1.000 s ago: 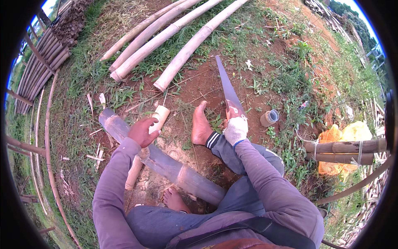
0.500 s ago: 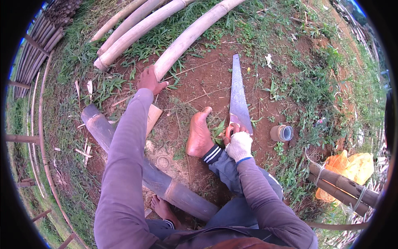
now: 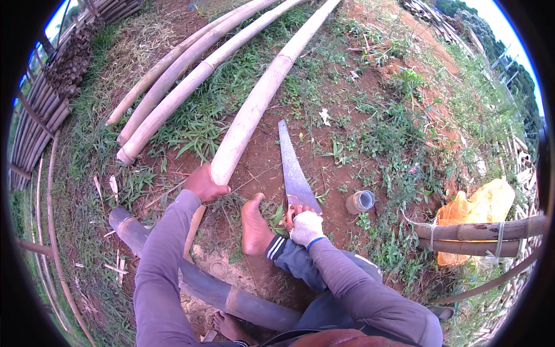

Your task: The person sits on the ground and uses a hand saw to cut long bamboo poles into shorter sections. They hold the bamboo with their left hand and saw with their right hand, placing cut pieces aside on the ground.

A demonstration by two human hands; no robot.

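Note:
My bare left hand (image 3: 206, 185) is closed around the near end of a long pale bamboo pole (image 3: 254, 110), which stretches away toward the top of the view. My right hand (image 3: 306, 227), in a white knitted glove, grips the orange handle of a handsaw (image 3: 296, 170). The saw's blade points away from me over the bare soil, teeth to the right. Crossing in front of me is a thick dark bamboo piece (image 3: 208, 283), partly hidden by my left forearm. My bare foot (image 3: 256, 225) rests between the two hands.
Several pale poles (image 3: 173, 92) lie in the grass, far left. A jar (image 3: 360, 202) stands right of the saw. Farther right, tied bamboo poles (image 3: 480, 231) lie by an orange net sack (image 3: 477, 202). A bamboo rail (image 3: 52, 231) and stacked bamboo (image 3: 46, 127) line the left.
The view has tilted up, showing more of the far ground. My left hand and the pole's end are somewhat nearer my foot. The saw stays in my right hand.

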